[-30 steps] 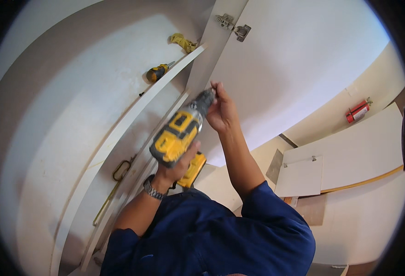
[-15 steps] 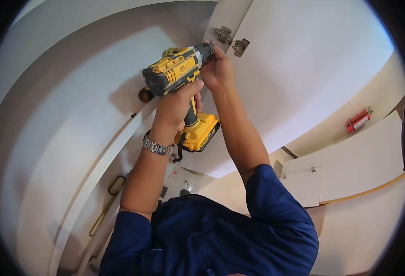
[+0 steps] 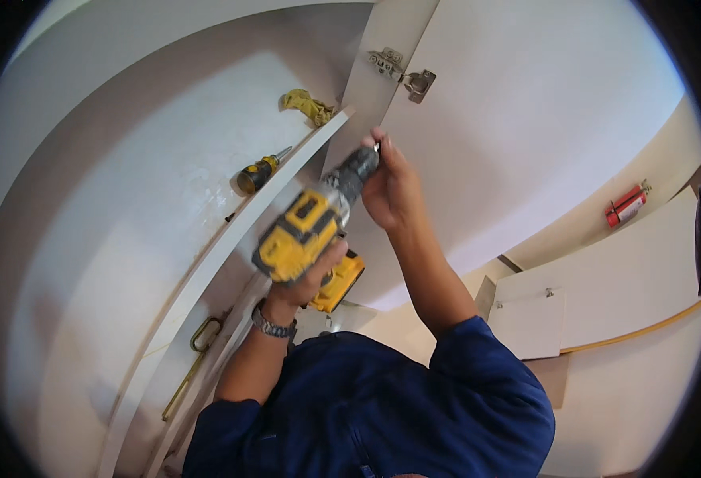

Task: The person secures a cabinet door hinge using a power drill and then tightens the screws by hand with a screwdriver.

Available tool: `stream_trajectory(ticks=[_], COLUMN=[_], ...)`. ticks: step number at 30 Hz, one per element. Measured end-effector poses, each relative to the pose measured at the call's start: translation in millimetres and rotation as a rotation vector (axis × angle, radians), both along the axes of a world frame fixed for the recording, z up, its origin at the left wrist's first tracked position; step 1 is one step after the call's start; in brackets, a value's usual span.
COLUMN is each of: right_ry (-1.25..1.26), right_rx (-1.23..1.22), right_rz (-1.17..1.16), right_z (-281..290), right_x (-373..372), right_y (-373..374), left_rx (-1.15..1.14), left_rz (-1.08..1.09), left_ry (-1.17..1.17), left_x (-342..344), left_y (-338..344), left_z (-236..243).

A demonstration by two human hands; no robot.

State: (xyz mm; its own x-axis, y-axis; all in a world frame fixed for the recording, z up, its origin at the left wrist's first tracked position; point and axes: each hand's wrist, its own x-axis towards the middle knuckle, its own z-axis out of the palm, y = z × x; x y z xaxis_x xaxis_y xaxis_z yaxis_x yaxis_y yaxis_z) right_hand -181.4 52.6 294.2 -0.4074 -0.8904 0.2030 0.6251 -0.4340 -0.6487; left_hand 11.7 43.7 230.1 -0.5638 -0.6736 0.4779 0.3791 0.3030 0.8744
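My left hand (image 3: 309, 277), with a metal-band watch at the wrist, is wrapped round the grip of a yellow and black cordless drill (image 3: 296, 233). The drill is smeared by motion, and its chuck points up and to the right. Right at the chuck's tip, the thumb and fingers of my right hand (image 3: 390, 190) are pinched together. A small shiny bit shows there, but whatever else they grip is too small to make out. Above my hands, a metal hinge (image 3: 402, 73) joins the cabinet's side panel to the white door (image 3: 518, 119).
A screwdriver (image 3: 259, 175) and a crumpled yellow-green cloth (image 3: 309, 105) lie inside the cabinet by its white front edge (image 3: 199, 275). Below that edge, a hacksaw-like tool (image 3: 187, 381) sits in a lower space. A red fire extinguisher (image 3: 626, 205) is at the right.
The drill and both hands have come down, away from the hinge and nearer my body. The screwdriver and the cloth, mostly hidden behind the drill before, now show.
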Motion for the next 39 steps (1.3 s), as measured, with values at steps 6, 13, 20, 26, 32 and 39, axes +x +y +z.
stream_trajectory(ticks=[6, 13, 20, 26, 32, 39], right_ry=[0.059, 0.538, 0.491, 0.693, 0.725, 0.812], right_rx=[0.074, 0.313, 0.396, 0.525, 0.676, 0.553], right_rz=[-0.041, -0.27, -1.252, -1.287, -0.906, -0.824], right_z=[-41.7, -70.6, -58.4, -90.9, -110.1, -123.8], right_x=[35.3, 21.3, -208.0, -318.5, -303.9, -251.7], right_y=[71.8, 141.2, 255.7, 271.5, 241.6, 206.4], left_rx=[0.08, 0.277, 0.436, 0.163, 0.162, 0.205], left_rz=[-0.257, -0.477, -0.468, -0.207, -0.166, -0.097], left_ry=[-0.084, 0.073, 0.286, 0.374, 0.442, 0.429], left_x=[28.7, 60.8, 110.1, 109.4, 95.4, 115.8], left_y=[38.1, 66.2, 78.1, 90.2, 111.8, 102.7], left_z=[-79.4, -102.7, -83.7, -50.7, -73.7, -80.5])
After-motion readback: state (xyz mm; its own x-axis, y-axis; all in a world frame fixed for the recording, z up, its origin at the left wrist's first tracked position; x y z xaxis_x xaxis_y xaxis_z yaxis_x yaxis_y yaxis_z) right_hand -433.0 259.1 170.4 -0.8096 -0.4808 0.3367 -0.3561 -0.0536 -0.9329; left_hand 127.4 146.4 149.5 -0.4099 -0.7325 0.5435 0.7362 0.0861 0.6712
